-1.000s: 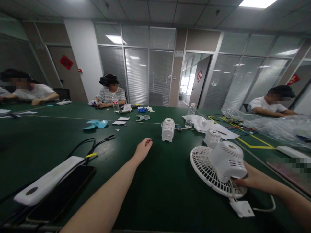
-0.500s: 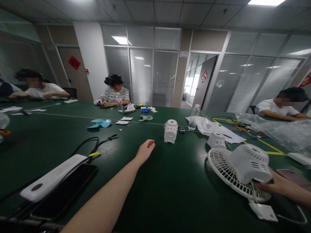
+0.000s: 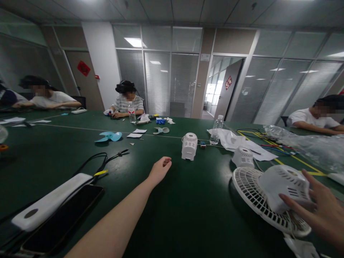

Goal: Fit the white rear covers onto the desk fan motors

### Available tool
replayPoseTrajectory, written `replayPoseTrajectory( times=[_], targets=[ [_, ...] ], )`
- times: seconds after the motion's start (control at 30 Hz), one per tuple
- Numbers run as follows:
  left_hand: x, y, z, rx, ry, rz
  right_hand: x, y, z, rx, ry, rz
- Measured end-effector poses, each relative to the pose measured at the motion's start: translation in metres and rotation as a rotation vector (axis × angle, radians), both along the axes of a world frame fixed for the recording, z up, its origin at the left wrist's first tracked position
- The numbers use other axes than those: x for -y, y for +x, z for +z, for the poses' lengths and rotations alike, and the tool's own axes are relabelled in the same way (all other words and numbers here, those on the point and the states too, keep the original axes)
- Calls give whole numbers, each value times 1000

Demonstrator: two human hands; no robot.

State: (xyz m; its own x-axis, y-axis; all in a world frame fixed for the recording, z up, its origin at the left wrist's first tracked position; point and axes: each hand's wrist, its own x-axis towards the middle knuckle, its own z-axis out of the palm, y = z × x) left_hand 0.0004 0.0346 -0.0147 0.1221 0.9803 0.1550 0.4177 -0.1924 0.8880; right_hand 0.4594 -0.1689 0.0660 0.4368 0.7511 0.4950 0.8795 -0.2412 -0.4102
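Note:
My left hand (image 3: 160, 171) rests on the green tabletop with its fingers curled in and nothing visible in it. Beyond its fingertips, a small white vented motor housing (image 3: 189, 147) stands upright, apart from the hand. At the right, my right hand (image 3: 319, 204) is around a larger white motor housing (image 3: 285, 188), thumb on the near side and fingers at its far right side. That housing sits on a round white fan grille (image 3: 252, 197), which leans on the table. Below the grille hangs a white flat piece (image 3: 302, 247), partly cut off.
Behind the grille stands another white housing (image 3: 243, 157). A water bottle (image 3: 216, 130), white sheeting (image 3: 228, 139) and clear plastic (image 3: 303, 141) lie beyond. Left are a blue fan blade (image 3: 109, 137), a white power strip (image 3: 53, 200) and a black phone (image 3: 64, 216). Other people sit around the table.
My right hand has moved from low beside the grille up onto the larger housing, its fingers spreading around it. The left hand has hardly moved. The view has shifted slightly.

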Motion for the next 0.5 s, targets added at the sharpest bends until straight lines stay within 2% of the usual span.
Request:
replayPoseTrajectory(
  times=[0.2, 0.33, 0.5],
  targets=[
    [-2, -1, -2, -8, -5, -15, -6, -21, 4, 13, 62, -37],
    [-5, 0, -3, -6, -5, -17, -8, -28, 20, 18, 2, -39],
    [-5, -1, -4, -2, -9, -19, -26, -19, 43, 26, -75, -81]
  ],
)
